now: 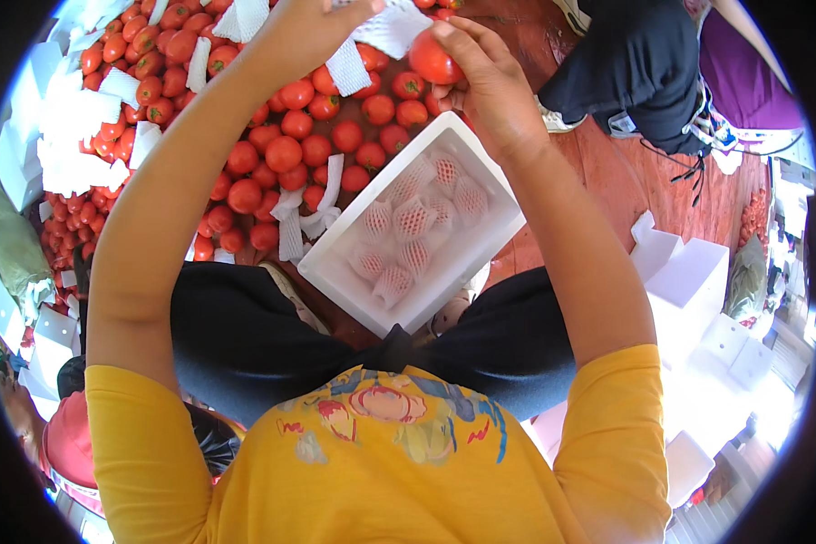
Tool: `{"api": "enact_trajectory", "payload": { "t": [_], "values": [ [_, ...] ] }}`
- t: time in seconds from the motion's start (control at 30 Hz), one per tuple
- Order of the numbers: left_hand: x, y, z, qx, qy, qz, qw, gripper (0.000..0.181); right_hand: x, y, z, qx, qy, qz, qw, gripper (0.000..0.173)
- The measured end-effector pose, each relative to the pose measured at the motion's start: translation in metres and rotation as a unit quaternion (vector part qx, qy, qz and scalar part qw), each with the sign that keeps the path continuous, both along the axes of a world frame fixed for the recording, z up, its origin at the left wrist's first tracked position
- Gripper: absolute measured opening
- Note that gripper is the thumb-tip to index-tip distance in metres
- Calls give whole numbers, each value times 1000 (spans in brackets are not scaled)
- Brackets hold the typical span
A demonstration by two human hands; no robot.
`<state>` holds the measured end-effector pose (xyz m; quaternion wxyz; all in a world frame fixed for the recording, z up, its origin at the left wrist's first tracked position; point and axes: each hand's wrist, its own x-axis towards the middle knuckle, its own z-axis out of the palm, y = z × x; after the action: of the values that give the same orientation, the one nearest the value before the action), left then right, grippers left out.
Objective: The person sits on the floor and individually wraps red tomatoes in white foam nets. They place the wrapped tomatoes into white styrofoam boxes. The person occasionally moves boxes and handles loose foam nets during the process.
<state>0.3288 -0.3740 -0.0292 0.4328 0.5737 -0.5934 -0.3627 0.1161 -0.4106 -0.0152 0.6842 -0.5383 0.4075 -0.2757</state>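
Note:
Pinched in the fingers of my right hand (493, 88) is a ripe red tomato (435, 58). My left hand (319, 24) is partly cut off by the top of the view. Its thumb presses on a white foam net sleeve (398, 30), whose right end reaches the tomato. Below my hands, between my knees, a white foam box (353, 228) stands tilted sideways in the view. Several tomatoes in foam net sleeves (411, 217) lie inside it, towards the middle of its floor.
A wide heap of loose tomatoes (282, 153) covers the floor ahead and left, with foam sleeves (350, 68) scattered over it. Another person's leg (625, 75) is at the upper right. White foam boxes (687, 272) stand at right. A person in a red top (75, 435) is at lower left.

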Motion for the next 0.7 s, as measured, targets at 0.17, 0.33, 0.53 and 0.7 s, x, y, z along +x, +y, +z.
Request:
{"api": "enact_trajectory", "payload": {
  "t": [0.17, 0.33, 0.53, 0.7],
  "values": [
    [-33, 25, 29, 2, -74, 42, 996, 41, -4, -2, -14, 42, -79, -44, 995, 54],
    [-41, 37, 24, -112, -188, -35, 975, 47, 1, 16, -16, 55, -55, -40, 996, 58],
    [-50, 49, 37, 13, -249, 3, 968, 60, 3, 19, -22, 193, -146, 30, 970, 49],
    [-60, 57, 36, -16, -271, -23, 962, 61, 9, 34, -26, 158, -90, 28, 983, 42]
  ]
}}
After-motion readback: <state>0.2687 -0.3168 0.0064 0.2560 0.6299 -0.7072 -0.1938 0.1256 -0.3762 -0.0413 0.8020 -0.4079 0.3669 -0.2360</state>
